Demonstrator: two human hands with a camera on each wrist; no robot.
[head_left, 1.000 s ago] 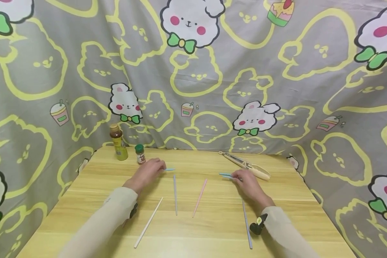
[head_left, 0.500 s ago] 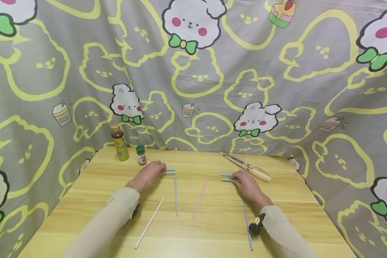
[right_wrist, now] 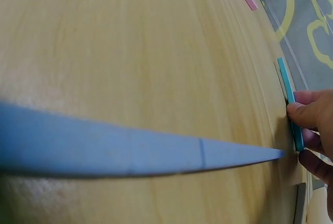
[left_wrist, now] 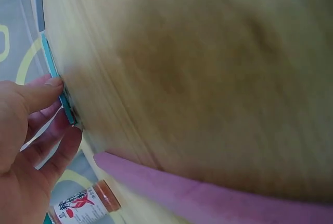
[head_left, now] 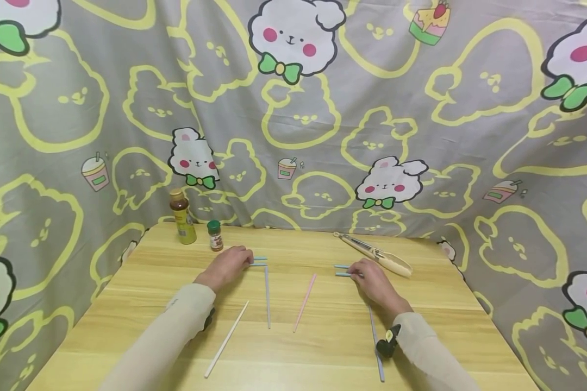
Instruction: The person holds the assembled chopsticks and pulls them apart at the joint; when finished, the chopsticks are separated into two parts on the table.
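My left hand (head_left: 227, 267) is at the far left of the table, and two short light-blue sticks jut out to its right. In the left wrist view its thumb and fingers pinch a teal stick (left_wrist: 50, 57) lying close over the wood. Opposite it, my right hand (head_left: 374, 279) has two light-blue sticks poking out on its left, one behind the other. The right wrist view shows a teal stick (right_wrist: 285, 75) pinched between that thumb and fingers. Between the hands lie a blue stick (head_left: 267, 298) and a pink stick (head_left: 305, 304).
A white stick (head_left: 226, 340) lies near the left forearm, a bluish stick (head_left: 376, 347) beside the right wrist. Behind the left hand stand a spice jar (head_left: 215, 239) and a yellow bottle (head_left: 183, 222). Tongs (head_left: 367, 248) lie behind the right hand. A patterned curtain (head_left: 303, 108) surrounds the table.
The two light-blue sticks at each hand have spread further apart, the nearer one shifting toward the body. Both hands have stayed almost in place.
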